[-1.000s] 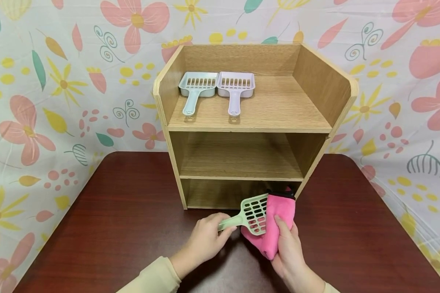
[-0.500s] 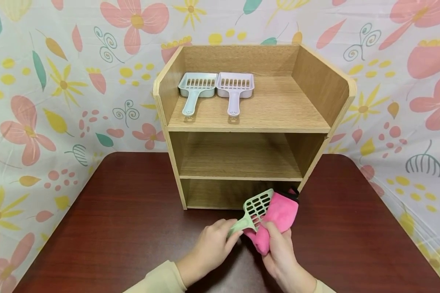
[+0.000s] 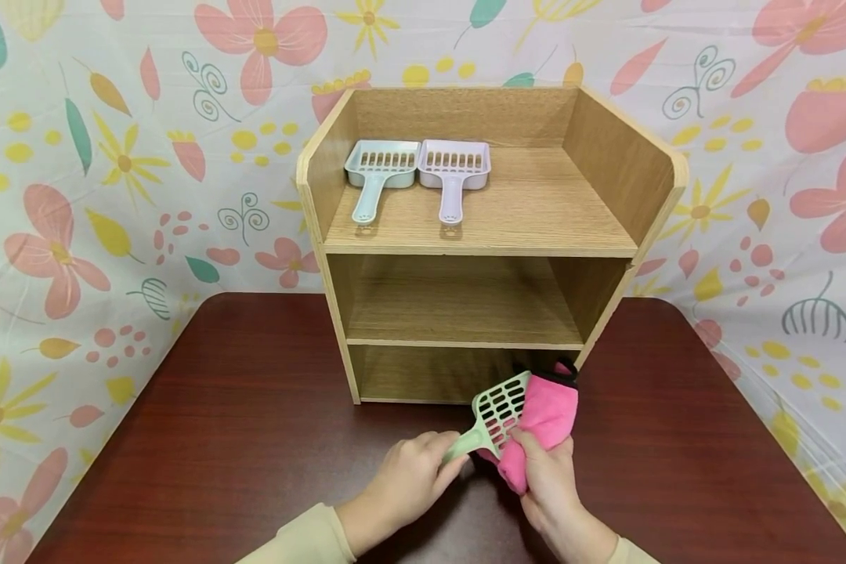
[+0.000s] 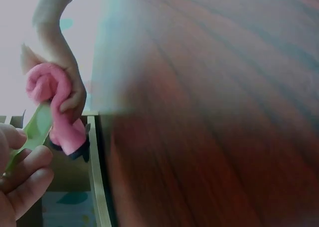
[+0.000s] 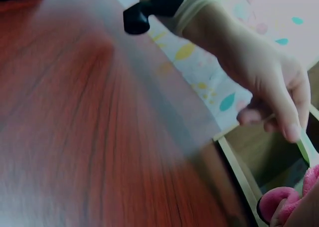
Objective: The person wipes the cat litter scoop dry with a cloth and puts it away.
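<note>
A light green slotted litter scoop point(image 3: 499, 407) is held by its handle in my left hand point(image 3: 412, 478), its head tilted up to the right. My right hand point(image 3: 553, 478) grips a folded pink cloth point(image 3: 551, 407) with black edging, wrapped about the right side of the scoop's head. In the left wrist view the pink cloth point(image 4: 62, 97) bends round the scoop, and the left fingers pinch the green handle point(image 4: 37, 129). The right wrist view has the cloth point(image 5: 279, 202) at its lower right corner. The scoop's right edge is hidden under the cloth.
A wooden shelf unit point(image 3: 479, 342) stands on the dark red-brown table point(image 3: 254, 439), just behind both hands. On its top level lie a pale blue scoop point(image 3: 381, 168) and a lilac scoop point(image 3: 453, 168), side by side. A flower-patterned curtain point(image 3: 148, 157) hangs behind.
Both hands, with the scoop and cloth, have shifted slightly to the right. The scoop's head has tilted, and the cloth has slid along its right side. The scoops on the shelf have not moved.
</note>
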`<state>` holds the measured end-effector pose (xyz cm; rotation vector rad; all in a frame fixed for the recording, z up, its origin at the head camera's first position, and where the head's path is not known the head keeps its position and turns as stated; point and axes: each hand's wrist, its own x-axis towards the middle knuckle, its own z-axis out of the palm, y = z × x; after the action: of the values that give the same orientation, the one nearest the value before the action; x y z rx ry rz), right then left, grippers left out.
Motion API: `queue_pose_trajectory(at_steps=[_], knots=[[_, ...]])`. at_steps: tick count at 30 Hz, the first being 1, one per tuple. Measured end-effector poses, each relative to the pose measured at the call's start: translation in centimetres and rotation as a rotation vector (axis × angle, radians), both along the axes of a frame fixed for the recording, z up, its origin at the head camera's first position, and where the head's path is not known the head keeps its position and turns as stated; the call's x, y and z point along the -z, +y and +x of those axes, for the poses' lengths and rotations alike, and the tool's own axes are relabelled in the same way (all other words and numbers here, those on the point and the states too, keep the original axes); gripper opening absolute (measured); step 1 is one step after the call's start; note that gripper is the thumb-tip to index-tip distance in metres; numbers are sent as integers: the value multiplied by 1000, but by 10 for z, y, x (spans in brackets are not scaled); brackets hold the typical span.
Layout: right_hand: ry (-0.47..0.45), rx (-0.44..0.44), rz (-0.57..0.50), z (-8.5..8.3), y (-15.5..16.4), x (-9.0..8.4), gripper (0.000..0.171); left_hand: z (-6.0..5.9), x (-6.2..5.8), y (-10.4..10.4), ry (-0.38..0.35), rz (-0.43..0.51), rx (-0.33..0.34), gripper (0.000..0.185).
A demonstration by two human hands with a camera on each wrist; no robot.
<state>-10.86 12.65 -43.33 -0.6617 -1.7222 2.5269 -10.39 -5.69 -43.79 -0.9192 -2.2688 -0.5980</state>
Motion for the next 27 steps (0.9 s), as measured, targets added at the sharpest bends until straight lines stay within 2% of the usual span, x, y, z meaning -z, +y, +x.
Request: queue_pose_trajectory(at_steps=[3, 5, 11, 16, 21, 27], knots=[[6, 13, 46, -2, 9, 1, 38, 0, 0, -3, -45, 5, -5, 24], [16, 18, 28, -4, 13, 0, 35, 0, -1, -5, -82, 25, -8, 23], [22, -37, -174, -3, 11, -6, 26, 1, 0, 0, -146, 107, -26, 20], [8, -96, -250, 3, -4, -9, 24, 2, 3, 8, -137, 143, -41, 19], [-10, -103, -296, 9, -15, -11, 24, 2, 6, 11, -114, 154, -27, 20], [8, -71, -242, 8, -13, -10, 24, -2, 9, 6, -62, 107, -7, 22]])
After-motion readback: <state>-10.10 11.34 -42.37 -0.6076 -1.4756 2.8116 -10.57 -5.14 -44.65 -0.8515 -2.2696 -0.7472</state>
